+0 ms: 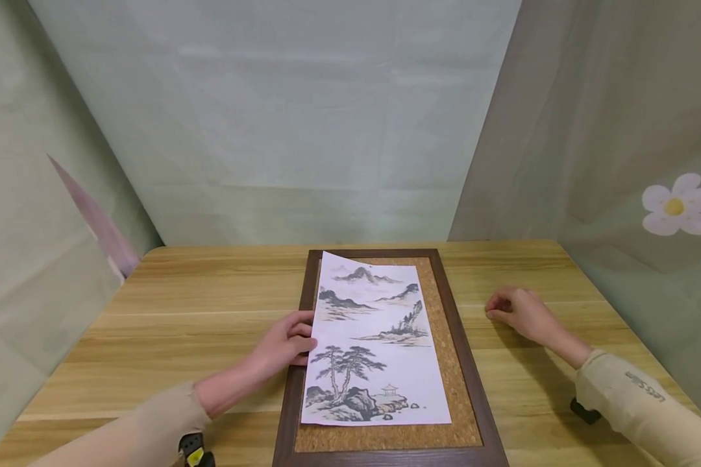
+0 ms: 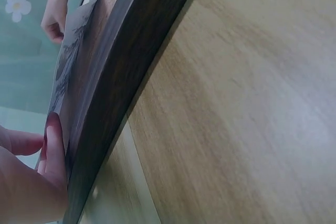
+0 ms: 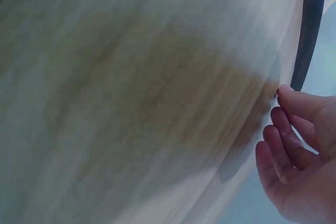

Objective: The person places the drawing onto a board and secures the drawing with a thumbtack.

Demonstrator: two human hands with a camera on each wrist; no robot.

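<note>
Ink-wash mountains and pines cover the paper print (image 1: 374,344), which lies lengthwise on the cork board (image 1: 444,363), set towards its left side so a strip of bare cork shows along the right and near edges. Dark wood frame (image 1: 470,370) surrounds the cork, flat in the middle of the wooden table (image 1: 210,305). Left hand (image 1: 286,340) rests on the frame's left rail, fingers curled over and pinching the print's left edge; the left wrist view shows a fingertip (image 2: 52,140) pressed right against the sheet above the rail. Right hand (image 1: 516,311) sits on the tabletop to the right of the frame, well apart from it, fingers loosely curled, holding nothing. Pale green curtains (image 1: 280,123) hang behind, and a white flower (image 1: 680,206) is printed on the right-hand one.
</note>
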